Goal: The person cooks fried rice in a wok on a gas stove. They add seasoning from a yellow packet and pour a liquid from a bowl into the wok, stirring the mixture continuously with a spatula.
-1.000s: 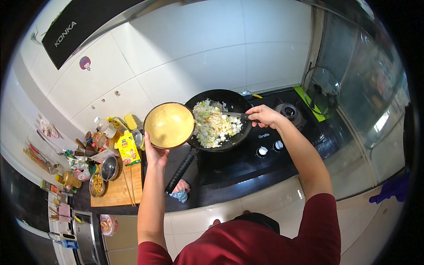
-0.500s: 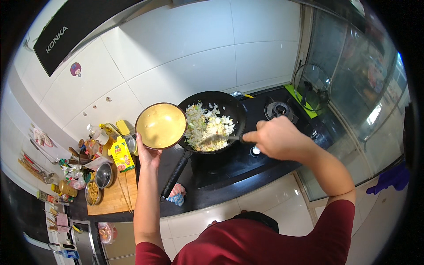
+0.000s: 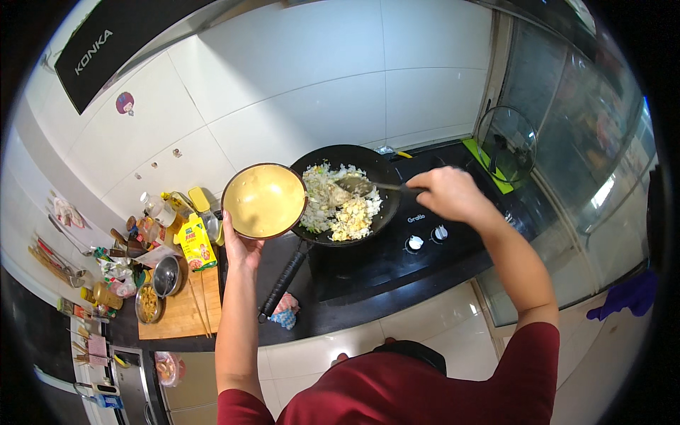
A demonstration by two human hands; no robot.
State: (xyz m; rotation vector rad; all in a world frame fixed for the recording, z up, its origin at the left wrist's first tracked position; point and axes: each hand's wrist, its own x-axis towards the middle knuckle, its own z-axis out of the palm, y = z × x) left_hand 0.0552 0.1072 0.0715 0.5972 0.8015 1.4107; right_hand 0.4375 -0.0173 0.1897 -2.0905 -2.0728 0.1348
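My left hand [image 3: 241, 244] grips the rim of a bowl [image 3: 263, 201], yellow inside with a dark brown edge, tilted beside the wok's left side. Only a few specks show inside it. The black wok [image 3: 386, 170] sits on the stove and holds fried rice [image 3: 322, 195] with bits of egg and green. My right hand [image 3: 453, 196] is closed around the dark handle of a spatula [image 3: 358, 186], whose metal blade lies in the rice near the far side. The wok's long black handle [image 3: 287, 280] points toward me, touched by neither hand.
On the left, a wooden cutting board [image 3: 180, 312] carries a metal bowl [image 3: 167, 276], a bowl of yellow food [image 3: 148, 304] and chopsticks [image 3: 199, 304]. A yellow packet [image 3: 197, 243] and bottles stand behind. At right, a glass lid [image 3: 506, 145] leans by a green board [image 3: 489, 167]. A crumpled cloth [image 3: 285, 312] lies near the front edge.
My right hand and the spatula have moved away from me, from the near part of the rice toward its far side. The bowl stays almost where it was.
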